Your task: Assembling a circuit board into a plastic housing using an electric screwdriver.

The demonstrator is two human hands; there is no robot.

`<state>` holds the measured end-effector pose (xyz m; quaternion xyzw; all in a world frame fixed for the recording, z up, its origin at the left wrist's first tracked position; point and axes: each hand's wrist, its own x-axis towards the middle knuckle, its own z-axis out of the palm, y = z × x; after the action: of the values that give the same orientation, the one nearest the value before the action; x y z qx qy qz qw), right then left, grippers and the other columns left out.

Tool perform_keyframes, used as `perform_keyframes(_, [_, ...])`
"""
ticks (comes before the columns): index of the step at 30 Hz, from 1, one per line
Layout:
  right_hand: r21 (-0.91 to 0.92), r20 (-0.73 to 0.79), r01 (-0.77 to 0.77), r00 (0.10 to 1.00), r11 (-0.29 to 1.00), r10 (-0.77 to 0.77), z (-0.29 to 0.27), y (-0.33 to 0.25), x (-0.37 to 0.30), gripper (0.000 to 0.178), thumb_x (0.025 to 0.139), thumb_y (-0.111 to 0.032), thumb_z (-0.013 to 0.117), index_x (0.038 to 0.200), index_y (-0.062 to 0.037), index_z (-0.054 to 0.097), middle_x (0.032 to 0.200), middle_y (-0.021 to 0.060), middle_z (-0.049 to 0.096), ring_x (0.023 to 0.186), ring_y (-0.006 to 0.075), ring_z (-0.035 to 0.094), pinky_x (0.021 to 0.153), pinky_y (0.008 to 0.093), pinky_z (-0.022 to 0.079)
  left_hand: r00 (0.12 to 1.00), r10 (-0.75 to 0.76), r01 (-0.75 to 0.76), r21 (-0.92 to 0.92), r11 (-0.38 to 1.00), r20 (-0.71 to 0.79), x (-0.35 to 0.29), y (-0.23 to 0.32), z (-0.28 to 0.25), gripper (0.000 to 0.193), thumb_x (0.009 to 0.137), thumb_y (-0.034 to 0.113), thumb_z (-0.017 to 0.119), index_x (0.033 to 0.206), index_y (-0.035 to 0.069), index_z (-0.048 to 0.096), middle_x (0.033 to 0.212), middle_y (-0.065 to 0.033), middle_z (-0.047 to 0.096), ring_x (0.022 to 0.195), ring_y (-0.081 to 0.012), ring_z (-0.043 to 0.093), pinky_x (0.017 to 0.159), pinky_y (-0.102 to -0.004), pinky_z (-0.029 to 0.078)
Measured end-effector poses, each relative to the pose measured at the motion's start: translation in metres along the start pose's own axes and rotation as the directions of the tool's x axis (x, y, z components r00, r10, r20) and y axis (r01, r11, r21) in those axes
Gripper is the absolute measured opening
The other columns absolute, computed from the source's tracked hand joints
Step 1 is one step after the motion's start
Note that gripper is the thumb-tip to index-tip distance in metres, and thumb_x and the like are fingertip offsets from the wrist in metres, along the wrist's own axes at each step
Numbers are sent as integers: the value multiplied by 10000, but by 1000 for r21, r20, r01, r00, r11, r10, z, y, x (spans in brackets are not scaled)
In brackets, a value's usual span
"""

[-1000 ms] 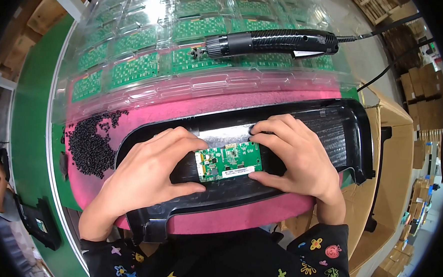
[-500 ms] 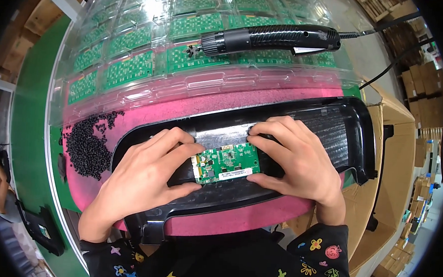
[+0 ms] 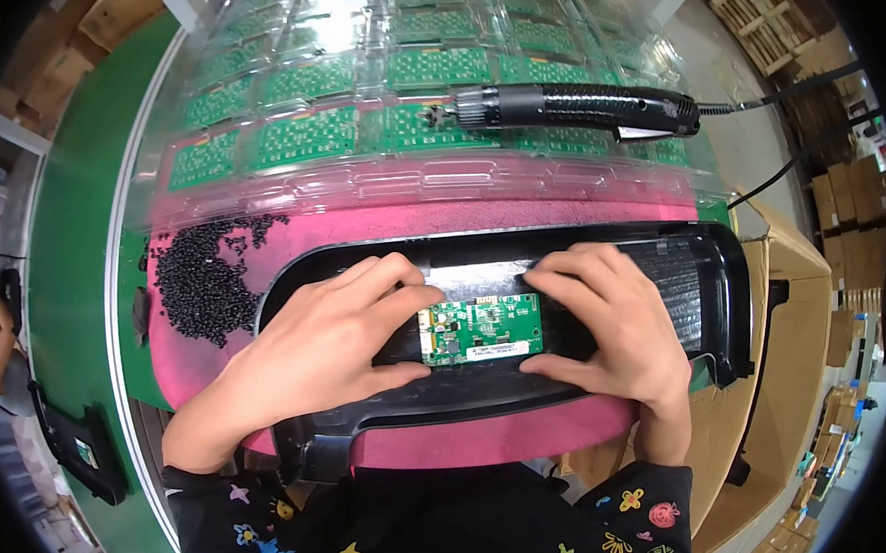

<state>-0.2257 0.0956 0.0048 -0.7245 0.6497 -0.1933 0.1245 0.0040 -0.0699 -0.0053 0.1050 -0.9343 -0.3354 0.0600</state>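
A green circuit board (image 3: 489,324) with a white label strip lies in the black plastic housing (image 3: 386,399) in front of me. My left hand (image 3: 350,327) grips its left end, thumb at the lower corner and index finger at the upper one. At the other end, my right hand (image 3: 616,326) curls around the board, its thumb on the lower right corner and its fingertips by the upper right corner. Behind the board, a shiny silvery patch shows on the housing floor. Whether the board sits flat there, I cannot tell.
Beyond the housing, clear plastic trays (image 3: 418,170) hold several green boards, with a black electric screwdriver (image 3: 582,111) resting on top. Small black screws (image 3: 202,279) lie heaped on the pink mat (image 3: 484,444) at left. An open cardboard box (image 3: 782,394) stands at right.
The whole scene has shifted a little to the right and, in its far part, downward in view. Both hands stay at the board's ends; the board remains inside the housing.
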Motion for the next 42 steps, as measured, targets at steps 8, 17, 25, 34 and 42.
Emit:
perform_keyframes(8, [68, -516, -129, 844, 989, 145, -18, -16, 36, 496, 785, -60, 674, 1257, -41, 522, 1014, 134, 600, 786, 254, 543, 723, 328, 446, 999, 32, -32, -34, 999, -25, -3, -7, 2, 569, 700, 247, 834, 1170, 33, 596, 1087, -99, 569, 984, -307, 619, 800, -389, 525])
perform_keyframes(17, [11, -165, -558, 817, 830, 552, -37, 11, 127, 568, 951, -486, 516, 1162, 39, 554, 965, 257, 678, 944, 390, 662, 857, 456, 494, 996, 66, -68, -32, 997, -65, -4, -5, -1, 461, 841, 288, 723, 1165, -4, 575, 1097, -139, 572, 987, -340, 617, 821, -406, 511])
perform_keyframes(25, [565, -771, 560, 619, 606, 147, -41, -63, 102, 606, 907, 43, 502, 1430, -42, 210, 1169, 217, 530, 833, 205, 625, 610, 290, 533, 991, 58, -63, -38, 997, -119, -8, 0, -5, 349, 867, 226, 690, 1124, 10, 595, 1063, -121, 588, 957, -310, 638, 787, -391, 521])
perform_keyframes(34, [854, -474, 507, 850, -114, 228, -22, -72, 73, 499, 983, -568, 405, 1055, -84, 505, 631, -25, 474, 476, 95, 413, 527, 273, 371, 978, 166, -206, -456, 866, -126, -6, 6, -12, 357, 870, 76, 665, 1191, -25, 546, 983, -143, 546, 835, -247, 565, 739, -347, 482])
perform_keyframes(42, [873, -472, 467, 882, -137, 0, -6, -58, 59, 441, 945, -506, 575, 1041, -90, 463, 642, -17, 500, 509, 104, 496, 532, 272, 416, 934, 346, -357, -249, 900, -91, -7, -2, -8, 208, 854, 146, 699, 912, -4, 568, 815, -132, 560, 756, -341, 585, 655, -409, 480])
